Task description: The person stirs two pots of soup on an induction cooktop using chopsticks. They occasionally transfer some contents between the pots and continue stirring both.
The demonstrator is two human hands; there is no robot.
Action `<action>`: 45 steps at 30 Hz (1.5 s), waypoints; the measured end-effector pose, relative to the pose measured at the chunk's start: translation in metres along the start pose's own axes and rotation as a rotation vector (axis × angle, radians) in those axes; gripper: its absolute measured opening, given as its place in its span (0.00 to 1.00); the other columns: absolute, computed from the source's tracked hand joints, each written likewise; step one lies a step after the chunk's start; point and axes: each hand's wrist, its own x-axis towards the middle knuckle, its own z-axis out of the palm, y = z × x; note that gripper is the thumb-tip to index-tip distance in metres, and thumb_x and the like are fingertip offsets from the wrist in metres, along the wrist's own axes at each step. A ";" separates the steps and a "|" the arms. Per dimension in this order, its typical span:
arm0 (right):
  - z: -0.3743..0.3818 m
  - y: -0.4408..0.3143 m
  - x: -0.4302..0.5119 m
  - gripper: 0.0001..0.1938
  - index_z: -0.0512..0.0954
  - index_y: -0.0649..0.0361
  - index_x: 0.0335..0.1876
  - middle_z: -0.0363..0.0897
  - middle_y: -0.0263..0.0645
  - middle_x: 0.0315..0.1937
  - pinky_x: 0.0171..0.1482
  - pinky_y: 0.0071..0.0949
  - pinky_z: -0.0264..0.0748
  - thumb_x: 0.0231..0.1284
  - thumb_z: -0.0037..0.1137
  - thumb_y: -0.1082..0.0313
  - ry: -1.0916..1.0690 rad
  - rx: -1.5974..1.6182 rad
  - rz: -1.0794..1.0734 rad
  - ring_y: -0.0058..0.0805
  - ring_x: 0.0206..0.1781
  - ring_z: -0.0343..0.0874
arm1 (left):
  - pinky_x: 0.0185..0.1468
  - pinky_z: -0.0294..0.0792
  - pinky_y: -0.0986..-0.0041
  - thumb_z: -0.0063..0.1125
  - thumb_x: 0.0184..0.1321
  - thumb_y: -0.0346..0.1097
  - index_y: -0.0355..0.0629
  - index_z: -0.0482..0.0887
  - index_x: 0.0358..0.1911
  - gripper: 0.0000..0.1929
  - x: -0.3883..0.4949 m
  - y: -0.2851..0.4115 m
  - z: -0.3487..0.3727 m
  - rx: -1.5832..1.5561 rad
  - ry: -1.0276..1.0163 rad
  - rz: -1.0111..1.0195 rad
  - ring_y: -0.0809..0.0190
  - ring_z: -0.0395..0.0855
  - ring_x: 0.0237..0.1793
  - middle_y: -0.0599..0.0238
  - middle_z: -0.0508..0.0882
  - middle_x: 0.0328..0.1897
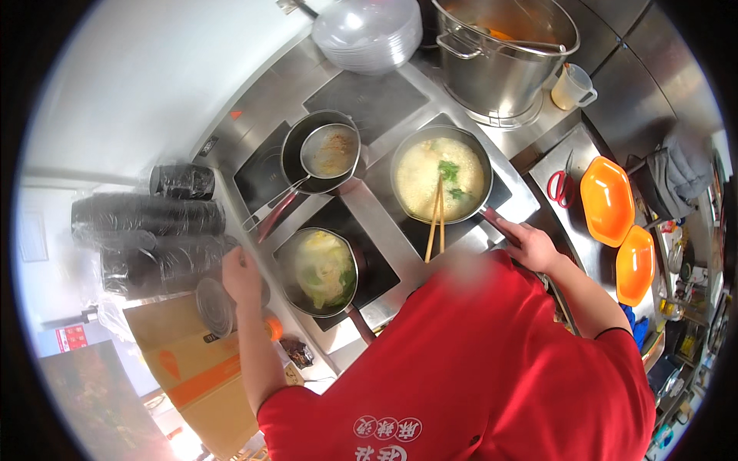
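Note:
My right hand [531, 248] grips the dark red handle [500, 226] of a pan [489, 183] at the right of the cooktop. Pale, bubbling broth [424, 173] with leafy greens [448, 170] fills this pan. A pair of wooden chopsticks [436, 222] stands in the broth and slants out over the near rim. On the left, my left hand [241, 275] is raised beside plastic-wrapped black containers [155, 265], its fingers curled; whether it holds something is unclear. Nearest to it on the cooktop is a second pan [356, 271] with noodles and greens [326, 271].
A mesh strainer [328, 151] rests in an empty-looking dark pot [293, 135] at the back left. Stacked clear bowls [369, 37] and a large steel stockpot [496, 80] stand behind. Red-handled scissors [560, 187] and orange bowls [606, 201] lie right. A cardboard box [196, 374] is left.

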 end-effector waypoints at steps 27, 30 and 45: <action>0.000 0.025 0.015 0.29 0.71 0.46 0.69 0.87 0.50 0.52 0.56 0.51 0.82 0.62 0.68 0.59 -0.010 0.173 -0.080 0.57 0.53 0.87 | 0.50 0.77 0.73 0.67 0.71 0.34 0.39 0.90 0.47 0.08 -0.019 0.372 0.144 -0.851 -0.430 0.299 0.67 0.87 0.43 0.62 0.91 0.43; -0.001 0.023 0.013 0.29 0.71 0.46 0.69 0.87 0.49 0.53 0.57 0.50 0.82 0.62 0.68 0.59 -0.004 0.179 -0.066 0.56 0.54 0.86 | 0.52 0.77 0.74 0.67 0.72 0.34 0.39 0.90 0.47 0.08 -0.029 0.363 0.158 -0.831 -0.582 0.250 0.69 0.86 0.45 0.66 0.91 0.44; -0.009 0.019 0.015 0.25 0.74 0.45 0.70 0.86 0.46 0.60 0.61 0.45 0.81 0.68 0.63 0.58 -0.062 0.214 -0.027 0.54 0.58 0.86 | 0.46 0.79 0.67 0.74 0.64 0.33 0.41 0.90 0.45 0.10 -0.095 0.337 0.076 -0.682 -0.712 0.879 0.55 0.89 0.41 0.59 0.88 0.43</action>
